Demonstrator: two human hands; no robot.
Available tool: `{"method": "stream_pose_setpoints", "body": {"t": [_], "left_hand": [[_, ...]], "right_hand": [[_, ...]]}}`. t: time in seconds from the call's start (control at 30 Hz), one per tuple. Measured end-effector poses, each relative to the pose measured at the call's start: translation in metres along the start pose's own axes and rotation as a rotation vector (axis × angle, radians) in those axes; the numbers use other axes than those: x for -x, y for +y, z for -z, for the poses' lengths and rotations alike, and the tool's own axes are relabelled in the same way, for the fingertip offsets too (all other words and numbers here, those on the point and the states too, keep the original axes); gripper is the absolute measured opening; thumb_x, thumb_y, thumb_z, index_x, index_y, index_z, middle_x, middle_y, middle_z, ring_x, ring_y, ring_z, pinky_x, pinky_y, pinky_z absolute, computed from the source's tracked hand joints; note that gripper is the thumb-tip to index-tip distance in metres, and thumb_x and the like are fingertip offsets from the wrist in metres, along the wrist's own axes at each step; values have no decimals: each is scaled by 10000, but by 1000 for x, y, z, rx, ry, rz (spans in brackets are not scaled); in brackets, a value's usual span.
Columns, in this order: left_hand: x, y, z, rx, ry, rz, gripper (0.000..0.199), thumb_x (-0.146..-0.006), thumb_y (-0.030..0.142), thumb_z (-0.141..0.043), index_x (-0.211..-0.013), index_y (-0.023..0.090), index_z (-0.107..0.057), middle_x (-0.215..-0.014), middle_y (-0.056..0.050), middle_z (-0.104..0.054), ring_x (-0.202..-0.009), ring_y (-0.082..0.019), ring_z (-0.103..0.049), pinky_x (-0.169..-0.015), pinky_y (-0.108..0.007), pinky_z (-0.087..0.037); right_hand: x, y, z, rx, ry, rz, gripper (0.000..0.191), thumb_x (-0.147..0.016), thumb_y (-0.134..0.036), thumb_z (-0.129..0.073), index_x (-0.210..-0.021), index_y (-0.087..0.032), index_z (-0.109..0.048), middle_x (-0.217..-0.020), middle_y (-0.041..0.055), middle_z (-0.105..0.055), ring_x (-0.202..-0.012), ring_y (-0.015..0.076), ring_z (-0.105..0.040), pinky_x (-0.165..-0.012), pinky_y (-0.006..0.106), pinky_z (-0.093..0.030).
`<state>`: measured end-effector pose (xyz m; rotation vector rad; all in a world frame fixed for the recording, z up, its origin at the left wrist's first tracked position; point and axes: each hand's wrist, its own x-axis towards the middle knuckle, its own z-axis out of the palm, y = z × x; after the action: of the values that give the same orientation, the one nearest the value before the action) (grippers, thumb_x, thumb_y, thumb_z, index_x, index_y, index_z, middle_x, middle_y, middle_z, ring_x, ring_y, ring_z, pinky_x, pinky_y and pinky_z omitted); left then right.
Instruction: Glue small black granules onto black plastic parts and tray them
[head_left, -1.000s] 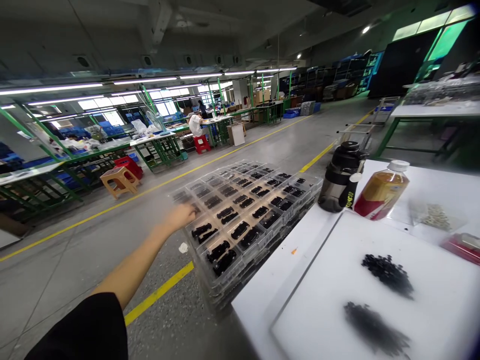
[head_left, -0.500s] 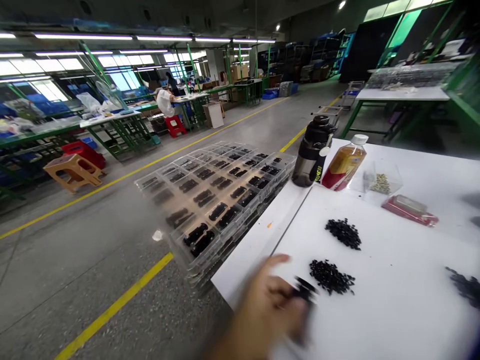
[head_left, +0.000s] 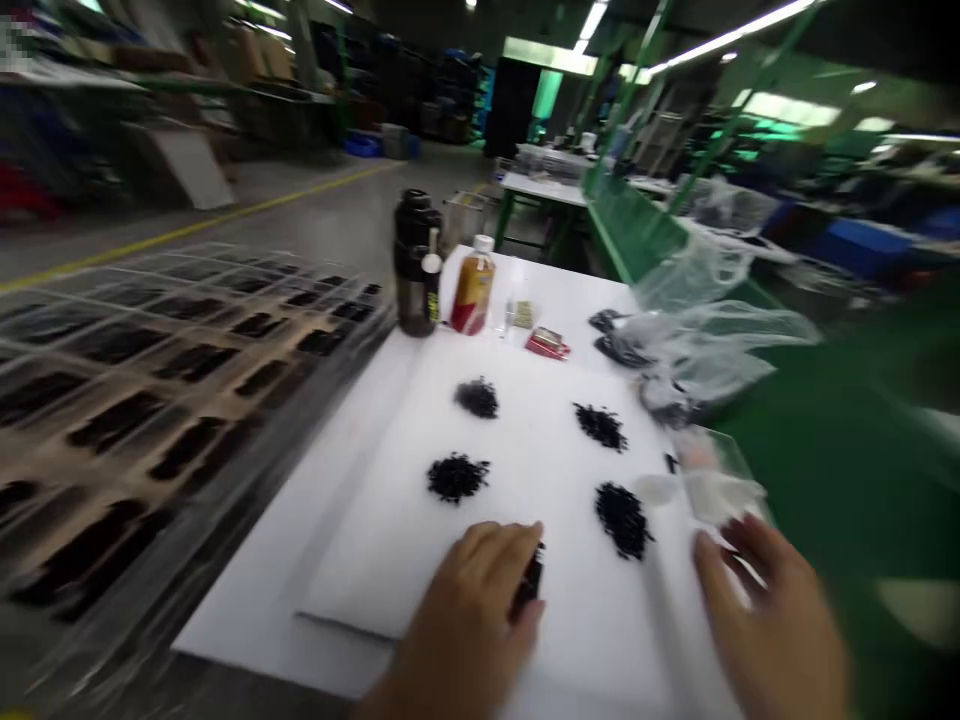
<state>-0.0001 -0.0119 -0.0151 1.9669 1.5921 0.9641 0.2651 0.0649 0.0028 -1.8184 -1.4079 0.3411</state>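
Note:
My left hand (head_left: 480,605) is closed round a small black part (head_left: 531,580), mostly hidden by the fingers, above the white board. My right hand (head_left: 776,610) is at the board's right side, thumb and fingers apart. Its fingertips are close to a crumpled white cloth or tissue (head_left: 724,495); blur hides whether they touch. Ahead of the hands lie separate piles of tiny black pieces: a near left pile (head_left: 457,477), a near right pile (head_left: 622,520), a far left pile (head_left: 478,398) and a far right pile (head_left: 600,426).
Clear trays (head_left: 199,345) with black parts stand left of the white table (head_left: 247,610). A black bottle (head_left: 417,265), a drink bottle (head_left: 472,288) and a red packet (head_left: 548,343) stand or lie at the back. Plastic bags (head_left: 697,335) edge the right side.
The view has swung right, bringing the right-hand piles, the bags and my right hand into sight. My left hand, still holding the black part, is now over the board away from the trays.

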Motion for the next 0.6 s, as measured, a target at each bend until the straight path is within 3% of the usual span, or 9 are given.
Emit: {"method": "stream_pose_setpoints", "body": {"t": [0.07,0.17,0.27,0.33,0.43,0.53,0.6], "left_hand": [[4,-10,10,-62,-79,-149,748,-881,85,-573,-1578,273,-374,-1566,-89,-521,-1425,-325,-488,-1107,-562,-551],[2,-17,20,-156,-161,-228,755,-907,82,-569,-1601,259,-332,-1570,-77,-524,-1408,-293,-520,-1088,-499,-584],[-4,-14,18,-207,-105,-235,694,-930,132,-629,-1572,225,-383,-1476,-103,-608,-1319,-294,-595,-1054,-494,-609],[-7,-13,13,-205,-60,-221,679,-928,161,-668,-1554,217,-411,-1447,-107,-631,-1288,-295,-614,-1040,-493,-617],[-9,-13,10,-134,-42,-190,644,-944,172,-664,-1541,231,-429,-1462,-86,-630,-1314,-268,-602,-1073,-453,-600],[-10,-13,16,-55,-78,-136,611,-960,152,-617,-1535,263,-441,-1506,-60,-599,-1365,-244,-570,-1102,-422,-579],[-11,-12,20,-34,-102,-104,589,-965,142,-585,-1524,281,-458,-1527,-49,-577,-1385,-239,-553,-1115,-427,-569]], "right_hand": [[-12,-6,-8,-75,-16,-54,798,-841,-692,-699,-1461,-225,-518,-1383,159,-615,-1168,399,-644,-1015,617,-511],[-26,-13,-28,-161,-90,-3,870,-846,-661,-711,-1525,-193,-436,-1447,190,-575,-1259,366,-611,-1062,544,-504],[-35,-19,-45,-199,-157,38,685,-852,-665,-693,-1351,-202,-619,-1291,145,-688,-1139,314,-678,-1000,467,-544],[-33,-26,-48,-211,-105,59,570,-884,-676,-651,-1220,-218,-694,-1229,117,-714,-1094,293,-685,-984,450,-537],[-17,-38,-37,-233,96,69,526,-980,-651,-557,-1262,-222,-671,-1085,89,-725,-1029,249,-669,-982,430,-504],[10,-44,-20,-473,54,-76,455,-988,-621,-584,-1082,-195,-712,-680,-7,-578,-595,154,-542,-653,335,-500],[25,-45,-15,-685,-59,-266,370,-928,-568,-700,-915,-199,-675,-652,-38,-500,-499,102,-417,-513,275,-414]]}}
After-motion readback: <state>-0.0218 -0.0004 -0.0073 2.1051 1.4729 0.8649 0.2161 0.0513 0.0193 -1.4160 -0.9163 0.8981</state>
